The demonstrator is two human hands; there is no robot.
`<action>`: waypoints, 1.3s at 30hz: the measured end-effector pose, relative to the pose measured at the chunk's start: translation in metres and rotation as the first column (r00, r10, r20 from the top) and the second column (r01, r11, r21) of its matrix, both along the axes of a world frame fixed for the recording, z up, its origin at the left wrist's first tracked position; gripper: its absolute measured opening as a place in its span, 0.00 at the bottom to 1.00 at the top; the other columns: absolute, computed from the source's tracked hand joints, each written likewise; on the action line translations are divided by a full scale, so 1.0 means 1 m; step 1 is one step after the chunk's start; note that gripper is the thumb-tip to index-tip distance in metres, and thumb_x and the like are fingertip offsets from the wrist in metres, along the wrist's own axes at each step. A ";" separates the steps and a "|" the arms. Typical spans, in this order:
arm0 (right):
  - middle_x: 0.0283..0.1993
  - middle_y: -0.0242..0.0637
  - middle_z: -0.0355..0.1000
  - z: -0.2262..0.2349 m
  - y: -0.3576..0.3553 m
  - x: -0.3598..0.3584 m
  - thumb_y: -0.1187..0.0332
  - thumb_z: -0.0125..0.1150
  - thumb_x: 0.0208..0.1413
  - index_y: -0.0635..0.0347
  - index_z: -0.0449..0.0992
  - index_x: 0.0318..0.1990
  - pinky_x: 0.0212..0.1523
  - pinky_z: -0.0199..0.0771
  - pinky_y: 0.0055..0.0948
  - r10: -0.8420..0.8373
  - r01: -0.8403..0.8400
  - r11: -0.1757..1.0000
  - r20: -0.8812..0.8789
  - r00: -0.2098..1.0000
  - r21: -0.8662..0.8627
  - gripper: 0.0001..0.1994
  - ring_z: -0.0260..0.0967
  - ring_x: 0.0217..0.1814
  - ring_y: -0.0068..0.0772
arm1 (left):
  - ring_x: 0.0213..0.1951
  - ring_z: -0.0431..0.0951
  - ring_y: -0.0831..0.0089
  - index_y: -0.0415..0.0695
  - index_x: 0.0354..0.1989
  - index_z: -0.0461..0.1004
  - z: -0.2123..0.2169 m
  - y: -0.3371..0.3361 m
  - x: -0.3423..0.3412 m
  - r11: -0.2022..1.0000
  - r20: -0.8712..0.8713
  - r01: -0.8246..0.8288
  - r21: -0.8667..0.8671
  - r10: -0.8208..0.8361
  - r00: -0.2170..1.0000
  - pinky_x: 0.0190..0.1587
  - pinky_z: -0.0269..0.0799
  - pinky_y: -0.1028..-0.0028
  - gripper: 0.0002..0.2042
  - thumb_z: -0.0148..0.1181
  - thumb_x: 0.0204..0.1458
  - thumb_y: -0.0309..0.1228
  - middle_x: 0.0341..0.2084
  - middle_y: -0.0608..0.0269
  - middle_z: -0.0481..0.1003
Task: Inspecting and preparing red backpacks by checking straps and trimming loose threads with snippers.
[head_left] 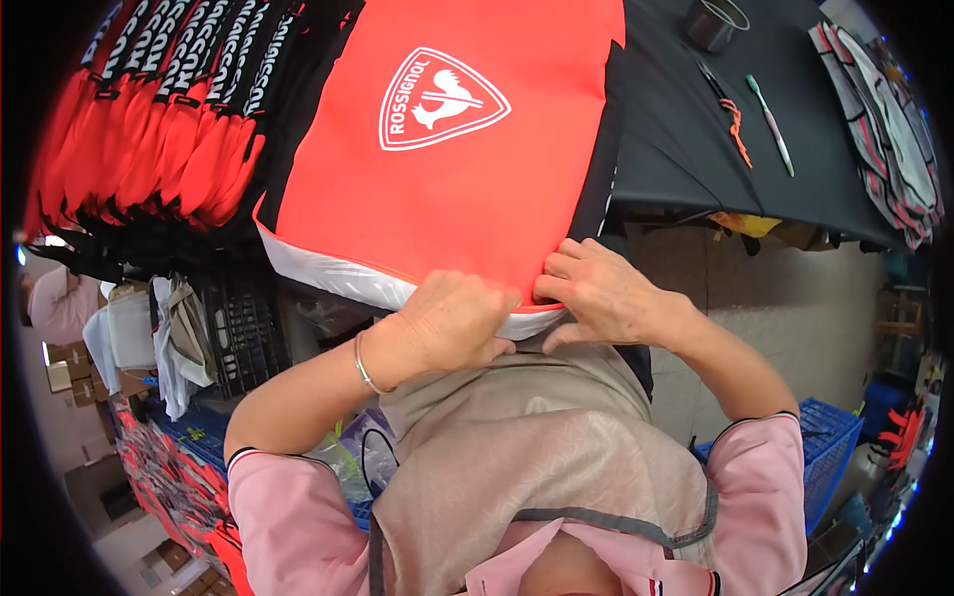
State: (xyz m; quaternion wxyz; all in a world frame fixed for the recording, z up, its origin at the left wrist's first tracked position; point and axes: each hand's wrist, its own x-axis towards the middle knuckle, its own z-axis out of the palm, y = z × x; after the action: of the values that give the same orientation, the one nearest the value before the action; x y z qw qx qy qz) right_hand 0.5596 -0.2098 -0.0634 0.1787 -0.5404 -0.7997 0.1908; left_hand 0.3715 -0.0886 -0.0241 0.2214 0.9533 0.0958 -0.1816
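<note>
Left hand (447, 320) on red bag (437, 194)

**Looking down from the head**

Worn as the left of two fisheyes. Faces steeply down past the wearer's chest (566, 467) and over the desk's (666, 139) near edge. Sits close above left hand (452, 316) and right hand (606, 290); takes in floor (696, 288) below that edge.
</note>
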 end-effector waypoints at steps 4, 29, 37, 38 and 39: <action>0.39 0.35 0.70 0.014 0.004 -0.007 0.64 0.74 0.37 0.59 0.74 0.40 0.44 0.65 0.38 0.022 -0.021 0.999 -0.026 0.999 0.041 0.21 0.66 0.45 0.38 | 0.28 0.80 0.50 0.35 0.28 0.76 0.044 0.015 0.007 1.000 -0.033 -0.019 -0.019 0.019 0.999 0.34 0.75 0.59 0.16 0.72 0.37 0.35 0.22 0.46 0.76; 0.20 0.32 0.59 0.174 0.061 0.016 0.78 0.61 0.32 0.61 0.71 0.26 0.17 0.63 0.28 -0.259 0.204 0.018 -0.193 0.947 0.979 0.09 0.62 0.19 0.30 | 0.16 0.72 0.67 0.40 0.31 0.69 0.157 0.050 0.045 0.814 0.906 -0.429 0.391 -0.423 0.023 0.19 0.66 0.72 0.11 0.62 0.39 0.19 0.19 0.62 0.72; 0.24 0.34 0.63 0.170 0.087 0.019 0.82 0.59 0.33 0.63 0.70 0.27 0.17 0.63 0.25 -0.157 0.180 -0.177 -0.208 0.965 0.968 0.09 0.62 0.18 0.29 | 0.16 0.66 0.70 0.46 0.22 0.64 0.141 0.052 0.056 0.857 0.925 -0.375 0.352 -0.380 -0.001 0.20 0.61 0.72 0.12 0.60 0.31 0.19 0.16 0.67 0.65; 0.25 0.35 0.65 0.168 0.089 0.018 0.82 0.59 0.33 0.63 0.70 0.27 0.18 0.64 0.25 -0.141 0.171 -0.194 -0.200 0.970 0.966 0.09 0.63 0.19 0.29 | 0.16 0.65 0.69 0.46 0.21 0.63 0.143 0.057 0.058 0.834 0.910 -0.388 0.391 -0.414 0.027 0.19 0.60 0.71 0.12 0.61 0.30 0.20 0.15 0.67 0.64; 0.25 0.35 0.65 0.170 0.088 0.019 0.82 0.59 0.33 0.63 0.70 0.27 0.18 0.64 0.25 -0.143 0.173 -0.191 -0.201 0.969 0.966 0.09 0.63 0.19 0.29 | 0.14 0.63 0.68 0.45 0.19 0.60 0.147 0.054 0.060 0.856 0.912 -0.338 0.392 -0.408 0.024 0.18 0.57 0.73 0.15 0.62 0.34 0.16 0.13 0.64 0.61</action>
State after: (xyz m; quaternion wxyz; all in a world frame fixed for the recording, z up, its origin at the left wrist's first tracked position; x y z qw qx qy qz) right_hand 0.5786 -0.1216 0.1063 0.5567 -0.3051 -0.5852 -0.5046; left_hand 0.4314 -0.0342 0.1234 -0.0457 0.8213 -0.0679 0.5646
